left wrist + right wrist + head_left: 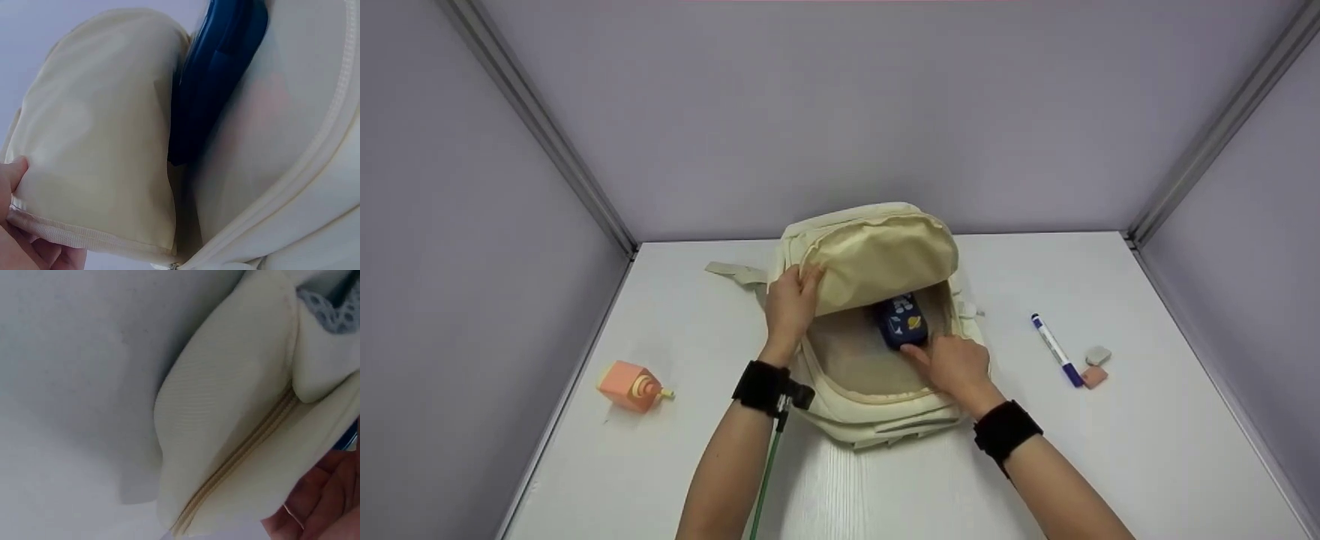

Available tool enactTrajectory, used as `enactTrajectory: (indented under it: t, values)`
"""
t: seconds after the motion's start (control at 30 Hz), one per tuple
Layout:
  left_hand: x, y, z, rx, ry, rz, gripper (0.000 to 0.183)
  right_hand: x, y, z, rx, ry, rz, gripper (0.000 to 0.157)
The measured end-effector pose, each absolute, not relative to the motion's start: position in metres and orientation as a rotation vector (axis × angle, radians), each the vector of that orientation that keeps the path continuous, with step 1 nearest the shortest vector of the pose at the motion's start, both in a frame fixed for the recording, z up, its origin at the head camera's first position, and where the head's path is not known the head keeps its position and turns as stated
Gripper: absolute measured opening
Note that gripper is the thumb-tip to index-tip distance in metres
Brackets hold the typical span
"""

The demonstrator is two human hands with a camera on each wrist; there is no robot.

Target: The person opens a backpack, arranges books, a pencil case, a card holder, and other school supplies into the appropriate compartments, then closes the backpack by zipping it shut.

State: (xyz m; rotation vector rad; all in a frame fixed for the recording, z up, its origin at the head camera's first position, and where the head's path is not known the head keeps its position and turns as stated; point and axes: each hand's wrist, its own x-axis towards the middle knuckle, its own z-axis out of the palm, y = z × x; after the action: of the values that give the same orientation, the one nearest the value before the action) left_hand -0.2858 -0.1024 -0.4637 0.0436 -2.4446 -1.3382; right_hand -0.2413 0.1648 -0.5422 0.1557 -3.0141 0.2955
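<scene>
A cream backpack (pixel 840 416) lies on the white table with its rounded flap (pixel 889 259) lifted. My left hand (pixel 793 304) pinches the flap's left edge, thumb on the inner face, as the left wrist view also shows. Inside the opening is a dark blue case (pixel 906 322) with a yellow planet print, its upper end tucked under the flap. My right hand (pixel 960 367) is at the opening's lower right edge, thumb tip against the case's lower end. In the right wrist view its fingers (pixel 326 495) curl behind the bag's edge; I cannot tell what they grip.
An orange bottle (pixel 630 386) with a yellow nozzle lies at the left. At the right are a blue-and-white marker (pixel 1056 350), a grey block (pixel 1098 355) and a pink block (pixel 1094 376). Pale panels (pixel 840 112) surround the table.
</scene>
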Motion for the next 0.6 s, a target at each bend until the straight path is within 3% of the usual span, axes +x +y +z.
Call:
enactTrajectory:
  t: [0.27,0.6]
  values:
    - [-0.286,-0.101,-0.466,0.048,-2.466,-1.333,0.040,-0.257,0.178,-0.516,0.384,-2.616,0.732,0.046]
    - [-0.284,-0.098,-0.466,0.056,-2.488,-1.323,0.042,-0.285,0.197,-0.489,0.465,-2.578,1.041,0.064]
